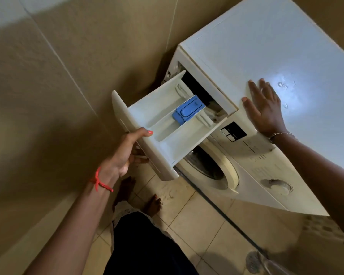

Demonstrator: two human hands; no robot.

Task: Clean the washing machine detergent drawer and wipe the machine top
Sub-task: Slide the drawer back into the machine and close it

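The white detergent drawer (157, 120) is pulled far out of the front-loading washing machine (246, 155). A blue insert (188, 110) sits in its middle compartment. My left hand (125, 153) grips the drawer's front panel, thumb on the top rim and fingers underneath. My right hand (263, 108) lies flat with fingers spread on the machine top (276, 46), near its front edge. The top is white and shiny, with a few marks beside my fingers.
A beige tiled wall (58, 76) stands close on the left of the machine. The round door (213, 167) is below the drawer. My bare feet (139, 197) stand on the tiled floor. A floor drain (255, 261) lies at the bottom right.
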